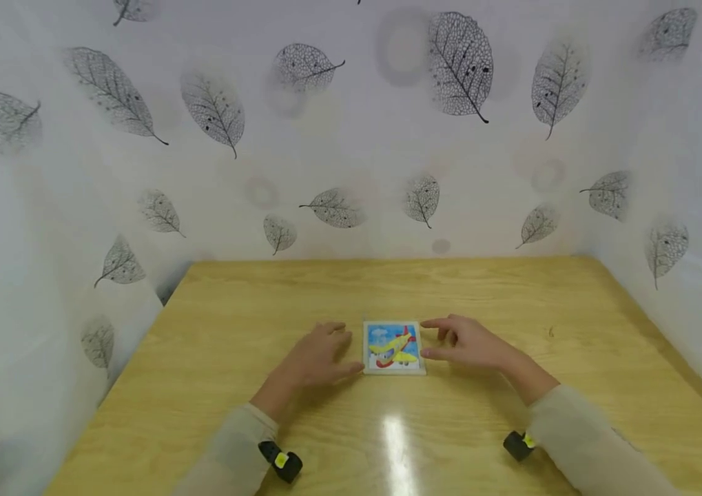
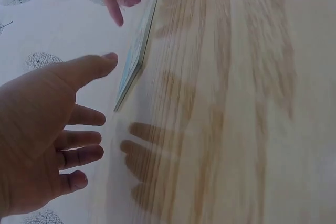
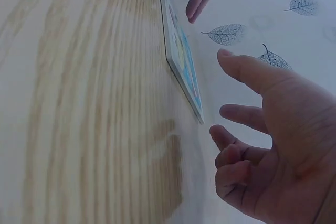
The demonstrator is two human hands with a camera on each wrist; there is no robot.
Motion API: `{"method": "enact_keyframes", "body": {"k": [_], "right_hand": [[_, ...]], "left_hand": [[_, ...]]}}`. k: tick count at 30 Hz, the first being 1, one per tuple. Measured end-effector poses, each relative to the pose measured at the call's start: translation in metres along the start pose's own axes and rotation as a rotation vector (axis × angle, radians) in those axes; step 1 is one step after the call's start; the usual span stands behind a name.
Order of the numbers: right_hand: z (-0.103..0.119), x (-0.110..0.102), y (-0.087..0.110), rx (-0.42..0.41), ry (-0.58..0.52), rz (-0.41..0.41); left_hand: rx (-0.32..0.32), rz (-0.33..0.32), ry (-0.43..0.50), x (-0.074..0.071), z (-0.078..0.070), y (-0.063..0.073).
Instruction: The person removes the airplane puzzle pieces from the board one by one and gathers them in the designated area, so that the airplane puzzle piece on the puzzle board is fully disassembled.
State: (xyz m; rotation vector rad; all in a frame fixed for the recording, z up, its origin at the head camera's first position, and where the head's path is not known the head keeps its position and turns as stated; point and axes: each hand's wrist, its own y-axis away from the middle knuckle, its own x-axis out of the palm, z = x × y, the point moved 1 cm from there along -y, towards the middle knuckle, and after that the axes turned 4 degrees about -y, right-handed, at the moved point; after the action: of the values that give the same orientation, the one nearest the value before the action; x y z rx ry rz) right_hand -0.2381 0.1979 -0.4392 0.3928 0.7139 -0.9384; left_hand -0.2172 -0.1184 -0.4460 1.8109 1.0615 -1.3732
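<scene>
A small square picture puzzle (image 1: 394,348) with a pale border lies flat on the wooden table; a yellow and red airplane on a blue sky fills its face. My left hand (image 1: 322,355) is at its left side, thumb tip right at the lower left corner and fingers spread. On the other side, my right hand (image 1: 471,342) has its thumb and index finger pointing at the right edge, while the other fingers curl loosely. Both wrist views show the thin board (image 2: 137,51) edge-on, with nothing gripped in the left hand (image 2: 47,135) or the right hand (image 3: 278,140).
The wooden table (image 1: 251,296) reaches back to a white curtain (image 1: 351,138) printed with grey leaves, which also hangs at both sides. A small black wrist device (image 1: 281,461) sits at the left sleeve, and another black device (image 1: 518,446) at the right.
</scene>
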Motion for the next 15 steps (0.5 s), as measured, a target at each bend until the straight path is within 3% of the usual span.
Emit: {"method": "enact_keyframes", "body": {"k": [8, 12, 15], "right_hand": [[0.008, 0.018, -0.028, 0.004, -0.14, 0.057], [0.011, 0.022, -0.039, -0.012, -0.147, 0.073], [0.014, 0.024, -0.047, -0.019, -0.123, 0.075]], "left_hand": [[-0.023, -0.035, 0.278, 0.005, -0.01, -0.008], [-0.069, -0.058, 0.386, 0.007, -0.011, -0.013], [-0.062, -0.085, 0.43, 0.01, -0.012, -0.018]]}}
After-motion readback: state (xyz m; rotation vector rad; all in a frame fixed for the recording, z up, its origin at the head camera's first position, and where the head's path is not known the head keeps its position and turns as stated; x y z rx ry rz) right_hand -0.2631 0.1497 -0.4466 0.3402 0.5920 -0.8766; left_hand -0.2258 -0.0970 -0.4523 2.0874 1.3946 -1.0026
